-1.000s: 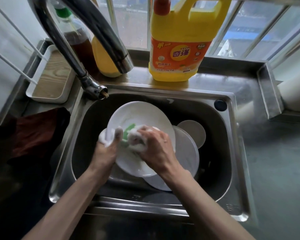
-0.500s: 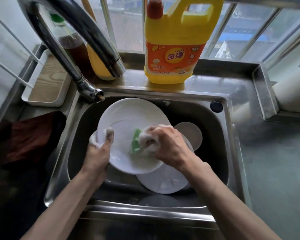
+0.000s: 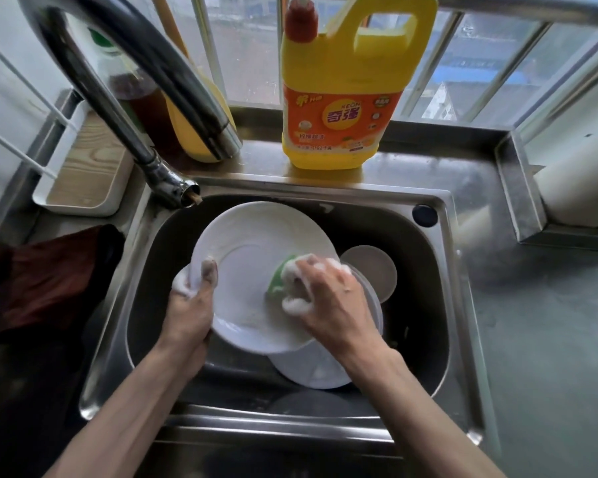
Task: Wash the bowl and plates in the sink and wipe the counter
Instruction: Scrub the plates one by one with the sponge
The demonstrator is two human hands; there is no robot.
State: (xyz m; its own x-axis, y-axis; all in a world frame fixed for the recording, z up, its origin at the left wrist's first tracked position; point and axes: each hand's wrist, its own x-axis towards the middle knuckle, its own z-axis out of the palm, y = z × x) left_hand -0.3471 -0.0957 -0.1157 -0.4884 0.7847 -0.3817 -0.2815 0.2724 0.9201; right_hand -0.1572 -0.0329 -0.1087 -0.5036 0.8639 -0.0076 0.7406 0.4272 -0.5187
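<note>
Top plate [image 3: 256, 270] sits in the sink [image 3: 420, 281], tilted up toward me. It lies partly over a 2nd plate [image 3: 311, 370], w/ a small bowl [image 3: 373, 270] just beyond it on the right.

My left hand [image 3: 190, 305] grips the top plate's left rim. The thumb lies on the plate's face; the other fingers wrap behind & are mostly hidden, w/ suds round them.

My right hand [image 3: 328, 298] presses a green sponge [image 3: 277, 281] onto the plate's right half. Its fingers [image 3: 304, 270] are curled down & clenched on the sponge, w/ foam over the knuckles.

Both forearms come up from the bottom edge, left from lower left & right from lower right, wrists over the basin.

The faucet [image 3: 145, 81] arcs up from the sink's back-left corner, spout pointing toward the window. A yellow detergent jug [image 3: 339, 98] w/ a red cap stands on the ledge behind the sink, by the window bars. A dark red cloth [image 3: 49, 281] lies left of the sink, & a white tray [image 3: 83, 177] w/ a wood-grain bottom sits behind it. The grey table [image 3: 549, 322] runs off to the right of the sink.
</note>
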